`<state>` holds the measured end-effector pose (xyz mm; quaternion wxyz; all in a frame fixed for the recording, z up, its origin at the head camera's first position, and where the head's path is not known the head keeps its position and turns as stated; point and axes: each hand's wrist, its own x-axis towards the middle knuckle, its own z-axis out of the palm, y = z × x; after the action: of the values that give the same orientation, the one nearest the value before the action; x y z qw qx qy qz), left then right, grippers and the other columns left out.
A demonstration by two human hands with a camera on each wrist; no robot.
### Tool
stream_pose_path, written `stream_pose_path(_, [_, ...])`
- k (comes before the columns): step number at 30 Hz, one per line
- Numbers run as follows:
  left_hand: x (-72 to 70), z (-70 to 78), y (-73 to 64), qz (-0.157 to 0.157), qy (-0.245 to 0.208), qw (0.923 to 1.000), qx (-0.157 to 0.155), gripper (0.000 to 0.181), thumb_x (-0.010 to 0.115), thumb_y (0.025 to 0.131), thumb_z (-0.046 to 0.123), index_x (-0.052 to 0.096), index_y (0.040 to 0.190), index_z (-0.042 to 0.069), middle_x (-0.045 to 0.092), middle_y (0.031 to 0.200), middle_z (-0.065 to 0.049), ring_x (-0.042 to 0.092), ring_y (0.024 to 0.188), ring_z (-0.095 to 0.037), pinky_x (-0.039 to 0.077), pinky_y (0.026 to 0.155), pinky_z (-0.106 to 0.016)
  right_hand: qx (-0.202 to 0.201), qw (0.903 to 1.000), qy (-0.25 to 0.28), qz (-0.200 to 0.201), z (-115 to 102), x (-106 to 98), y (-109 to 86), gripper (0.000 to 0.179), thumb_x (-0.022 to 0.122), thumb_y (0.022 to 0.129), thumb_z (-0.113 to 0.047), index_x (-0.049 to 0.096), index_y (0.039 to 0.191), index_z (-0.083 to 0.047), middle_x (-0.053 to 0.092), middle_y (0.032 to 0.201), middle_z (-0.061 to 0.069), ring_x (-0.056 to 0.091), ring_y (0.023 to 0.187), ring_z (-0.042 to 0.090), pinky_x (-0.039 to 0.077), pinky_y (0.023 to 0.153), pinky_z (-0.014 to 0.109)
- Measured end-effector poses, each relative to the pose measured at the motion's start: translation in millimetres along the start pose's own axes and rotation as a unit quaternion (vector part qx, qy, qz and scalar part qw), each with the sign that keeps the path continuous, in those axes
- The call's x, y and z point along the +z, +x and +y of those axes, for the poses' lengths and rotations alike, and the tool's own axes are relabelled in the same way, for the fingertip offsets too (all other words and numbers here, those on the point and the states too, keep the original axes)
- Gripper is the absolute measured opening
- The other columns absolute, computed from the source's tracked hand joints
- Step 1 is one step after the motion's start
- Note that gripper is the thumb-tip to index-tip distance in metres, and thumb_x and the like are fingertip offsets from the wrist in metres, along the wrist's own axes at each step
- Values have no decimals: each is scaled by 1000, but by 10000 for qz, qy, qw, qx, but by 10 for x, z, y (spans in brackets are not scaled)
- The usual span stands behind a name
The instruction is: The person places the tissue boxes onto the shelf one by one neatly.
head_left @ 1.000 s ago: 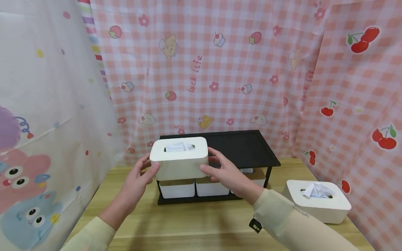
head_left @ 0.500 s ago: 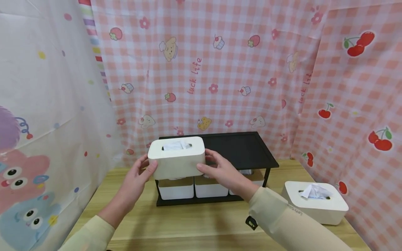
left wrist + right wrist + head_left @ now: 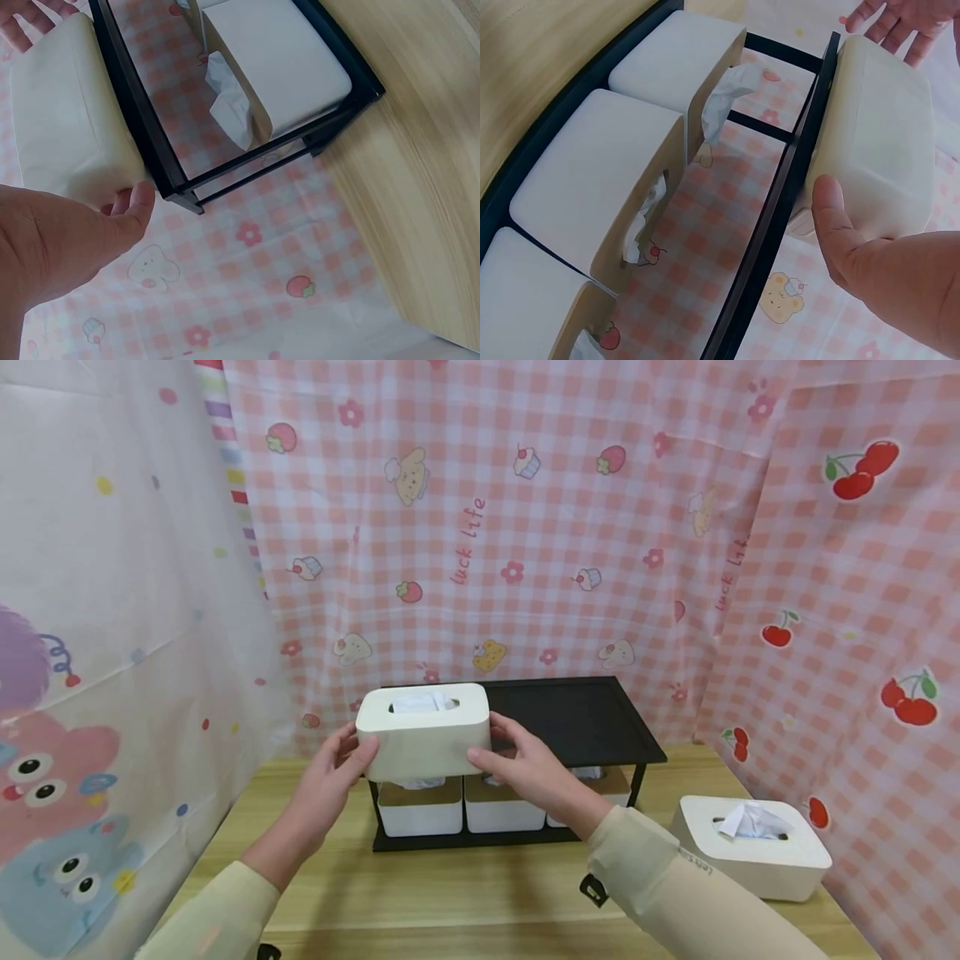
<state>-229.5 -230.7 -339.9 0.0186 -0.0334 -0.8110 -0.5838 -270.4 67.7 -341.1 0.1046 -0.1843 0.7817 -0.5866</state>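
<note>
A white tissue box (image 3: 423, 743), with a tissue in its top slot, is at the left end of the black two-tier rack's top shelf (image 3: 562, 714). In the head view, my left hand (image 3: 326, 785) grips its left end, thumb on the front face. At the opposite end my right hand (image 3: 532, 768) holds it with the thumb on the front. The box's underside lies at the shelf edge in both wrist views; whether it touches the shelf I cannot tell. It hides the shelf's left part.
On the lower tier stand three white tissue boxes with wood-coloured tops, such as the left one (image 3: 422, 814). Another white tissue box (image 3: 757, 860) sits on the wooden table (image 3: 442, 902) at right. A checked curtain (image 3: 555, 518) hangs close behind the rack.
The held box has shifted slightly left, then slightly up in the head view. More of the left lower box and its tissue shows beneath it. Both hands keep their grip.
</note>
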Motion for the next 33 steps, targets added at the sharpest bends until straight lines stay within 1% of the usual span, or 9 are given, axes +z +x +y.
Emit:
stream_pose_path(5, [-7,-7,30,42,-27,10000,-8,88,49,109,60,15,172,9,28,174,-21,32,160,-41,32,128,-61,-103,9998,-138,17,-15,3,5,81,70,103,-44,29,170,-22,46,164,11,58,140,32,55,109,52])
stream_pose_path(8, [-4,-8,49,48,-44,10000,4,86,47,110,59,15,172,8,29,174,-21,33,159,-40,33,127,-61,-101,9998,-145,-11,-26,1,-1,82,70,104,-44,28,170,-22,46,163,12,57,142,33,54,111,54])
stream_pose_path(13, [2,0,66,-25,-77,10000,-22,84,40,112,61,15,172,8,27,176,-20,31,160,-39,31,128,-61,-71,9999,-152,-19,-27,-21,-3,82,69,104,-44,26,171,-21,45,165,13,54,146,35,51,114,56])
stream_pose_path(17, [-5,6,58,-37,-1,10000,-19,80,33,112,63,20,171,10,26,176,-20,29,161,-39,29,129,-61,-67,9999,-149,-40,-22,-43,7,82,68,105,-44,26,171,-20,44,167,12,53,146,35,49,116,57])
stream_pose_path(21, [-14,19,63,22,105,9999,-90,80,27,110,67,27,169,13,34,171,-22,36,154,-41,31,125,-63,-31,9999,-91,-74,-27,-56,24,82,68,105,-45,26,171,-21,42,169,11,51,148,35,49,116,57])
stream_pose_path(25, [-18,27,97,32,156,9998,-146,81,23,110,68,24,171,14,35,167,-24,39,148,-42,32,124,-62,8,9999,-33,-124,-38,-62,36,83,68,104,-47,25,171,-21,38,172,10,49,151,34,49,116,56])
stream_pose_path(29, [-11,29,137,56,176,9997,-154,81,21,110,68,22,172,14,36,166,-25,41,146,-42,32,124,-62,51,9999,18,-154,-48,-64,42,83,68,105,-45,25,171,-20,35,174,10,48,152,34,48,118,58])
stream_pose_path(33, [-8,32,168,64,244,9994,-247,85,20,108,72,20,173,17,39,162,-26,43,143,-44,32,124,-64,79,9998,52,-175,-47,-64,47,82,67,105,-45,24,171,-20,34,175,9,48,151,33,47,118,58])
